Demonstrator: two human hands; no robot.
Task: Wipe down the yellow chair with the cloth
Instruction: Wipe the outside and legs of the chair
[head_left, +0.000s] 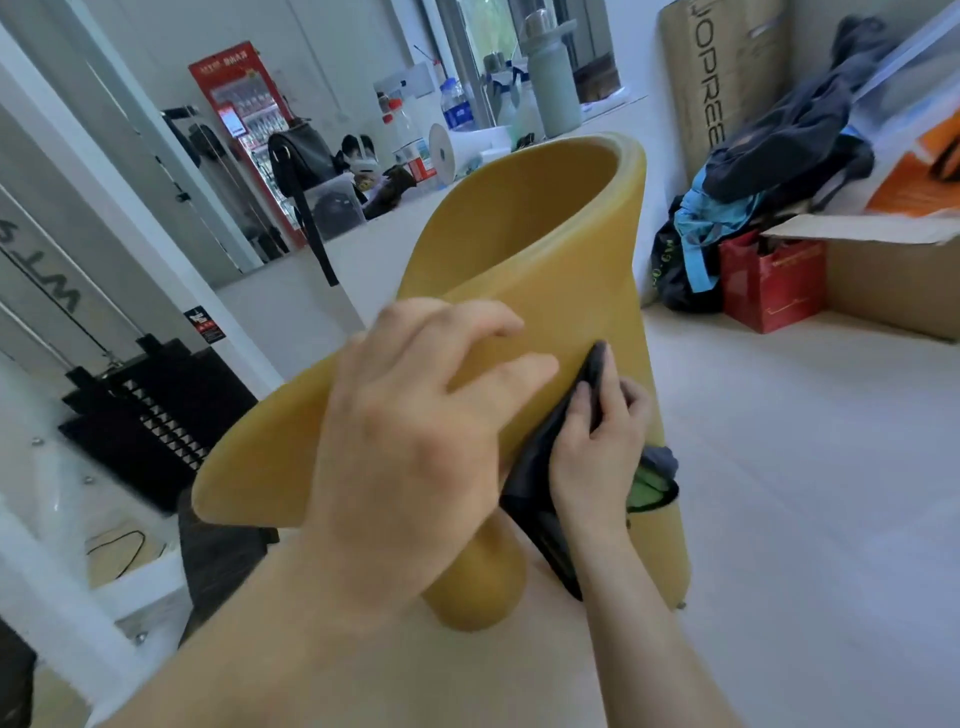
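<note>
The yellow chair (535, 234) is a moulded plastic shell that fills the middle of the view, tipped towards me with its rounded leg (478, 587) showing below. My left hand (415, 431) rests flat on the shell's near side, fingers spread over the curved surface. My right hand (597, 452) presses a dark cloth (540, 467) against the shell's right side, fingers closed on it. Part of the cloth hangs below my right wrist.
A red bag (769, 286), an open cardboard box (883, 280) and a pile of dark clothes (779, 150) stand at the right wall. A black crate-like object (156, 410) sits at the left. A counter behind the chair holds bottles (550, 78) and a handbag (301, 156).
</note>
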